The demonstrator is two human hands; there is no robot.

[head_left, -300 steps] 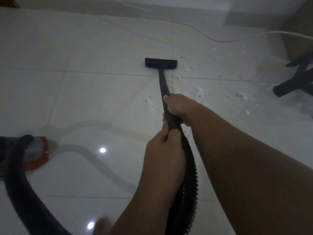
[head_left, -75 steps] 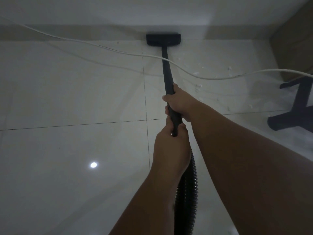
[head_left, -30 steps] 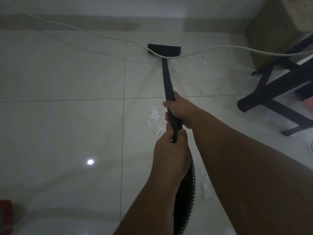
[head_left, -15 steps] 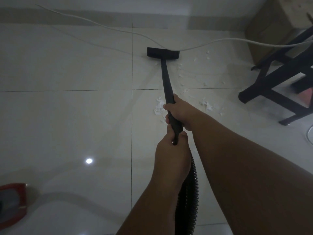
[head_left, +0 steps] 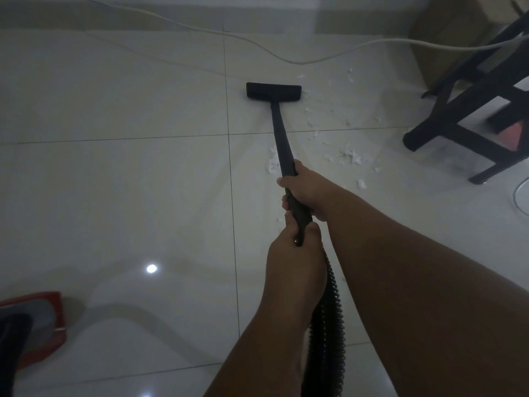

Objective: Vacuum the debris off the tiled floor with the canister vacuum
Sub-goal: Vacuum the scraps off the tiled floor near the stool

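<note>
I hold the black vacuum wand (head_left: pixel 280 133) with both hands. My right hand (head_left: pixel 307 189) grips it higher up the tube; my left hand (head_left: pixel 292 253) is closed around its lower end, where the ribbed black hose (head_left: pixel 326 325) joins. The flat black floor nozzle (head_left: pixel 273 91) rests on the pale tiled floor (head_left: pixel 114 181). White paper-like debris (head_left: pixel 347 157) is scattered to the right of the wand and nozzle, with a clump (head_left: pixel 273 164) just left of the tube. The red canister vacuum (head_left: pixel 43 319) shows at the lower left edge.
A white cable (head_left: pixel 286 57) snakes across the floor beyond the nozzle, near the wall base. A black furniture frame (head_left: pixel 463 116) stands at the right with a brown box (head_left: pixel 446 32) behind it. A round pale edge (head_left: pixel 519 196) shows at far right.
The nozzle has been pulled back from the white cable toward me. The view has dropped, showing more of the red canister at lower left.
</note>
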